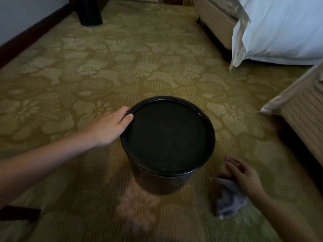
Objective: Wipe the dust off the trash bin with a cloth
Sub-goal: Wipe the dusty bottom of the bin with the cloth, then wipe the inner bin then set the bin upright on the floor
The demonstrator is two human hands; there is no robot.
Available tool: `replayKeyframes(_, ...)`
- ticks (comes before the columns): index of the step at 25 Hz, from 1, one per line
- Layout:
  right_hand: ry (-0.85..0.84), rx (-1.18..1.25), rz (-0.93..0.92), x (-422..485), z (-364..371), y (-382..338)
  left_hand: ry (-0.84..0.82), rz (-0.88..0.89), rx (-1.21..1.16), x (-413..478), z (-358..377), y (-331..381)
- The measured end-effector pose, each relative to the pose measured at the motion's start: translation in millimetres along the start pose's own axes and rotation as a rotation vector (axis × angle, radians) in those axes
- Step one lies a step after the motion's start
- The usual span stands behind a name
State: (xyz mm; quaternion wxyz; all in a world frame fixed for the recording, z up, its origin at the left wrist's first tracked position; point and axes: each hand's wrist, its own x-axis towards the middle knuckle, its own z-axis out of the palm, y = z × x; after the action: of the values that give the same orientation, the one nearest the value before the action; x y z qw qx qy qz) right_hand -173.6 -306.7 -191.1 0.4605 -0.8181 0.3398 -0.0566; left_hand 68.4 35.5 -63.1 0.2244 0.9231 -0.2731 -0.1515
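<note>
Patterned olive carpet (104, 70) carried the round black trash bin (167, 137); the left hand (111, 126) rested flat and open on its rim, the right hand (244, 173) loosely gripped a grey cloth (229, 199), so hard wiping might tip the bin.

- One view only — a wide-angle camera worn on the person's head, tilted forward and down at the carpet (139, 70).
- It sits close above the trash bin (167, 137), centred low in frame.
- Both forearms enter from the bottom corners — the bed (279, 32) at upper right, the wall (21, 13) at upper left.
</note>
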Motion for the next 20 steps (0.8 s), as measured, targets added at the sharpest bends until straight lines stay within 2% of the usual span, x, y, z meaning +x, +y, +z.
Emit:
replayKeyframes(2,-0.065,-0.158,-0.049,3.7,21.7,16.5,0.026,0.008,0.082,-1.6,-0.6,2.1)
replayKeyframes(4,-0.013,-0.215,-0.04,8.5,29.3,15.6,0.037,0.016,0.103,-2.5,-0.7,4.0)
replayKeyframes(6,0.128,-0.137,-0.086,10.7,26.3,1.2,0.035,0.02,0.083,-3.1,-0.6,5.1)
replayKeyframes(8,0.153,0.118,-0.061,9.0,28.3,-23.4,0.033,0.028,0.038,-3.4,0.1,6.0)
replayKeyframes(11,-0.112,0.548,0.296,11.7,61.3,-35.2,0.03,0.03,-0.044,-5.5,2.1,4.9)
replayKeyframes(12,-0.181,0.599,0.432,11.2,78.6,-30.7,0.024,0.026,-0.072,-6.6,2.4,2.4)
replayKeyframes(14,-0.227,0.633,0.586,9.9,108.5,-22.4,0.031,0.016,-0.114,-9.9,2.0,-3.5)
replayKeyframes(17,-0.258,0.674,0.611,14.2,126.2,-21.1,0.087,-0.035,-0.173,-21.6,-1.4,-23.1)
replayKeyframes(20,-0.343,0.722,0.564,15.5,129.8,-30.5,0.094,-0.084,-0.332,-39.5,-7.4,-53.1)
